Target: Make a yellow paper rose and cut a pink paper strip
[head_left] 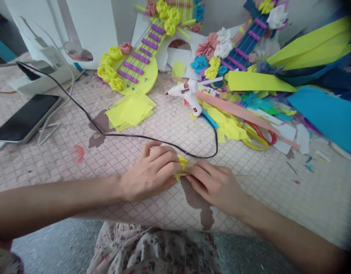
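Between my two hands is a small crumpled yellow paper flower (182,163), partly covered by fingers. My left hand (157,167) is closed on its left side. A thin stick (244,175) passes through my right hand (212,182), whose fingers are pinched together around it at the flower's edge. The stick's free end points to the right, low over the cloth. Beyond my hands lies a stack of yellow paper squares (131,110). A white glue gun (189,95) rests on its side farther back, its small light lit.
A black cord (152,137) crosses the patterned cloth (64,167) just beyond my hands. At left are a phone (27,116) and a power strip (44,74). Paper guitars (141,72) with flowers stand behind. Scissors (261,139) and paper scraps lie at right.
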Motion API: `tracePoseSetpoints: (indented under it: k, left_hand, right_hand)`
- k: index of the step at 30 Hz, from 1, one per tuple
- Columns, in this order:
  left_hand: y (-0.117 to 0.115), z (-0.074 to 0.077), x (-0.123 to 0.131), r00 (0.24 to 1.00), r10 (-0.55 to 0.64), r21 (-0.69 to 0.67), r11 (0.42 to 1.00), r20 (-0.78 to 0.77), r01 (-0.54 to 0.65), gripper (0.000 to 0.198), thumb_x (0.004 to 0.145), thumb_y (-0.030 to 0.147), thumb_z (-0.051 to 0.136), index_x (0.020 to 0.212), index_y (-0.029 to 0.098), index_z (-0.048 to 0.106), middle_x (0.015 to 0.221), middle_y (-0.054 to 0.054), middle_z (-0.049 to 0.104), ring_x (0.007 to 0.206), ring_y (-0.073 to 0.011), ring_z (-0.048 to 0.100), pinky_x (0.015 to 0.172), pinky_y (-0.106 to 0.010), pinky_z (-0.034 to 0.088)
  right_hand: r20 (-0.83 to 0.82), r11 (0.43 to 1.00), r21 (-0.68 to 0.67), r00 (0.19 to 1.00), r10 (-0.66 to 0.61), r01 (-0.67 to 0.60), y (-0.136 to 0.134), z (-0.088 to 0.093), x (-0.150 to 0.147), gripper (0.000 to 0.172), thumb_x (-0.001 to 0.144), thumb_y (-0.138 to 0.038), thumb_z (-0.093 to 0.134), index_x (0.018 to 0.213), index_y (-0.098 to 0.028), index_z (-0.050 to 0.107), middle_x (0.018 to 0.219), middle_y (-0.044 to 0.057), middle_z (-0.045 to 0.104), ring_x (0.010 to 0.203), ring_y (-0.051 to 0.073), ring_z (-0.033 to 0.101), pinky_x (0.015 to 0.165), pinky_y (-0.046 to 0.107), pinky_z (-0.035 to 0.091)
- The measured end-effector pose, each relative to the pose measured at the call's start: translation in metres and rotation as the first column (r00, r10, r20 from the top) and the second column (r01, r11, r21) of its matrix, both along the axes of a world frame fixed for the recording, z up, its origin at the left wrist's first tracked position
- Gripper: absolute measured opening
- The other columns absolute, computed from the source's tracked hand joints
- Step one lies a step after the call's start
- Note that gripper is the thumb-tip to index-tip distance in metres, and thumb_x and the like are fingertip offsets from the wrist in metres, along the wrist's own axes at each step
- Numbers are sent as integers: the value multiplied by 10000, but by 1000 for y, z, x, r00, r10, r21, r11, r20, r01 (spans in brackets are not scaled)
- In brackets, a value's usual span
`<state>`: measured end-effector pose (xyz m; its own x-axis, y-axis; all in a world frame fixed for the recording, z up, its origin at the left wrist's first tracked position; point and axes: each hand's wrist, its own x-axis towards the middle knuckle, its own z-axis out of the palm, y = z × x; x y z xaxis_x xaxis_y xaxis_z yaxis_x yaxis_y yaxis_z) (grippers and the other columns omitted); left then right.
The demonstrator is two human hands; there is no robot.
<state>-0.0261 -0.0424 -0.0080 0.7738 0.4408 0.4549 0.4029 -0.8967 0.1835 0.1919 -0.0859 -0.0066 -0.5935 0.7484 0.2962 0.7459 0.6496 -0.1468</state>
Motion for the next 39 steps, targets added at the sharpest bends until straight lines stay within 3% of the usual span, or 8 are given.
tracePoseSetpoints:
  k: [17,25,32,39]
  left_hand:
    - [-4,0,-6,997,74,-42,996,-3,-74,63,869,220,533,929,224,514,871,7,639,869,-181,533,905,-439,301]
    - [-4,2,-5,991,90,-117,990,100,-78,207,823,290,632,947,197,496,913,-20,616,893,-189,512,873,-414,324]
    - [-5,0,-5,988,142,-251,960,64,-121,353,773,281,691,1050,181,495,1020,-53,582,961,-214,476,863,-389,340]
    - [-1,-3,-2,984,176,-344,926,25,-156,341,770,228,672,1080,200,532,1031,-54,554,981,-232,462,856,-398,348]
  right_hand:
    - [-9,1000,2,1000,3,-3,0,-1,1,174,919,-241,455,827,-172,586,781,18,596,658,128,537,546,267,382]
    - [-203,998,-22,977,-58,55,3,5,8,72,885,-225,537,905,-166,571,832,13,632,678,109,583,591,238,428]
    - [-210,998,11,976,-58,62,7,6,10,174,895,-313,540,965,-156,569,847,32,648,731,134,617,620,246,452]
    - [-155,1000,-21,988,15,-19,6,7,7,160,908,-207,496,1043,-194,581,883,16,639,693,113,600,605,245,449]
